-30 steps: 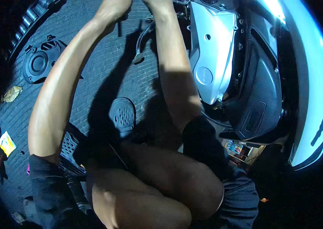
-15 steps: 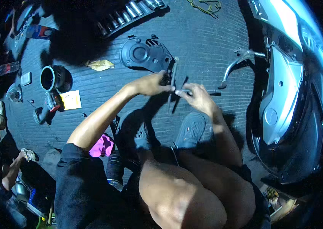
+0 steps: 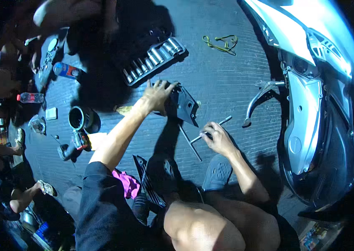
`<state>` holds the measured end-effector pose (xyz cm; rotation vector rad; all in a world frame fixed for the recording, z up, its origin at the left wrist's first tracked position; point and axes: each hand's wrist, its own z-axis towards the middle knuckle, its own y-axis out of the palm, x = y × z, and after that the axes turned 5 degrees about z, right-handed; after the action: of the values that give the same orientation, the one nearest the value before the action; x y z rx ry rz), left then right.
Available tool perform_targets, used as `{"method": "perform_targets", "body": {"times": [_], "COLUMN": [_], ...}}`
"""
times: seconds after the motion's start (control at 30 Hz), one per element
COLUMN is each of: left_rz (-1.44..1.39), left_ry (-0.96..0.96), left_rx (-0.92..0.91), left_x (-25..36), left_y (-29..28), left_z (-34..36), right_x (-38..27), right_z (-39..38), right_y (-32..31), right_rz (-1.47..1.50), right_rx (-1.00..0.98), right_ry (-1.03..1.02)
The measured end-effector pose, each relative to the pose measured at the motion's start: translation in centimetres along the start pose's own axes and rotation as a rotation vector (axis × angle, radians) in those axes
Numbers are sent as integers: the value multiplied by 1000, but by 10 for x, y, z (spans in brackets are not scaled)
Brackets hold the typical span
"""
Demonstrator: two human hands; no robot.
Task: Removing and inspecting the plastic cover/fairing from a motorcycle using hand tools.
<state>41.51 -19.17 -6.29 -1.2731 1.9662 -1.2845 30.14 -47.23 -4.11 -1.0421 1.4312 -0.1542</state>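
Note:
My left hand [image 3: 157, 97] grips the top edge of a dark engine cover [image 3: 184, 104], tilted up from the ground; part of it is hidden behind the hand. In my right hand [image 3: 218, 139] is a metal T-handle wrench [image 3: 195, 140]. Its long shaft points up and right past my fingers, and its crossbar slants just below the cover. The two hands are apart. Behind the cover lies a dry yellowish leaf [image 3: 123, 110], partly covered by my left forearm.
A socket set [image 3: 154, 60] lies beyond my left hand. A silver motorcycle part [image 3: 304, 129] stands at the right, with a kickstand-like lever [image 3: 254, 104] beside it. Left are a black round duct [image 3: 78, 118] and bottles [image 3: 30, 98]. Another person's leg [image 3: 3, 149] shows at far left.
My left hand has moved up and left and taken hold of the cover, which was lying flat and is now tilted. My right hand has drawn lower with the wrench.

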Motion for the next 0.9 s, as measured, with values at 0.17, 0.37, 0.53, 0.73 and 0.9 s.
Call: {"method": "perform_targets", "body": {"times": [0.17, 0.37, 0.53, 0.73, 0.9], "left_rz": [-91, -367, -242, -53, -124], "left_ry": [-11, 37, 167, 404, 525], "left_rx": [29, 191, 300, 450, 411], "left_x": [-3, 23, 69, 109, 153], "left_y": [2, -45, -113, -198, -217], "left_z": [-5, -34, -39, -9, 55], "right_x": [15, 8, -16, -63, -24], "right_z": [-10, -7, -11, -23, -38], "right_y": [1, -18, -91, -142, -169], "right_rz": [16, 408, 1279, 962, 809], "right_rx": [84, 281, 160, 500, 636], "right_ry": [12, 178, 192, 218, 34]}}
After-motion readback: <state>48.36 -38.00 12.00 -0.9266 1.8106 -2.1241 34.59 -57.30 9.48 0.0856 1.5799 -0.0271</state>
